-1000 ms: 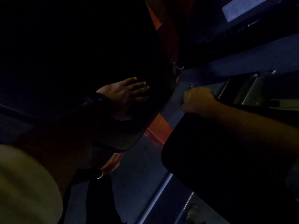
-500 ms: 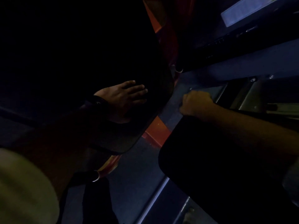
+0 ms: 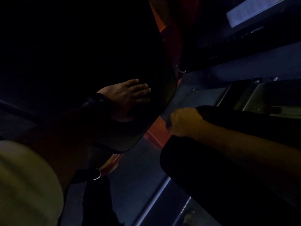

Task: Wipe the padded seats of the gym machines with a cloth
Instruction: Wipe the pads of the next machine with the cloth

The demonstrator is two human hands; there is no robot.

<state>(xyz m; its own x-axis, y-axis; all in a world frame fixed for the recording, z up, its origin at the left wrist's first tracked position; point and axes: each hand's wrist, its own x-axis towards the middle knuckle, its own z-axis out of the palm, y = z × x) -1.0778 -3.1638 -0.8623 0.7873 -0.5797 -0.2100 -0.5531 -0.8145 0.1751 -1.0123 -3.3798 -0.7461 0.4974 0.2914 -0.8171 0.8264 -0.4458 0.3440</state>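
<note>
The scene is very dark. My left hand (image 3: 127,99) lies flat, fingers straight, on a black padded seat (image 3: 146,128) at centre left. My right hand (image 3: 184,122) is curled into a fist at the top corner of a second black pad (image 3: 211,176) at lower right. A small dark piece of cloth (image 3: 168,123) shows at its knuckles; most of the cloth is hidden in the fist. A further dark padded part (image 3: 236,116) lies just behind the right hand.
A red machine frame (image 3: 156,137) runs between the two pads and up to the top centre. Grey metal plates and bolts (image 3: 257,95) sit at right, a pale rail (image 3: 156,199) below. A pale label (image 3: 249,10) is at upper right.
My right fist has slid down and left along the pad's top edge toward its corner. The left hand stays flat on the other pad.
</note>
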